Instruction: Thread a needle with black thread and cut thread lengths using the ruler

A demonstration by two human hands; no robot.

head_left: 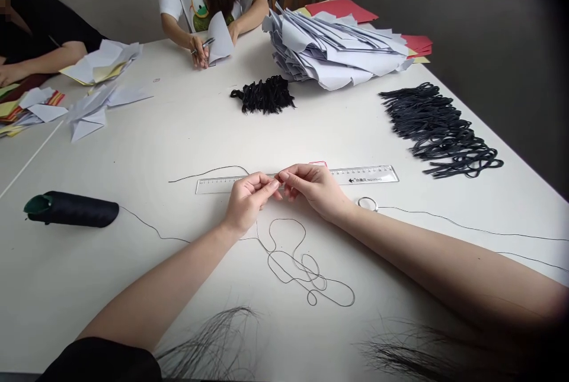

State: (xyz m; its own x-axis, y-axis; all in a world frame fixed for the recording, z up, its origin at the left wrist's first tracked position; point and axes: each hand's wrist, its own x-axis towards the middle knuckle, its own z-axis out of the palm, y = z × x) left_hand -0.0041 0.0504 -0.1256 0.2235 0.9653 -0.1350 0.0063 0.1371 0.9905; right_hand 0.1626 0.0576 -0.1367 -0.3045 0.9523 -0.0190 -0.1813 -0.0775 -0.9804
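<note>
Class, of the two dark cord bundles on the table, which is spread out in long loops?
The larger bundle at the right; the other bundle is a small, tight, crinkled clump.

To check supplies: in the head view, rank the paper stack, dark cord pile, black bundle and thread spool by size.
Largest: white paper stack, then dark cord pile. The black bundle and thread spool look alike; the spool sits nearer the camera, so unsure.

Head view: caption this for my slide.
Hands pinch thin black cord above a clear plastic ruler on a white table.
</note>
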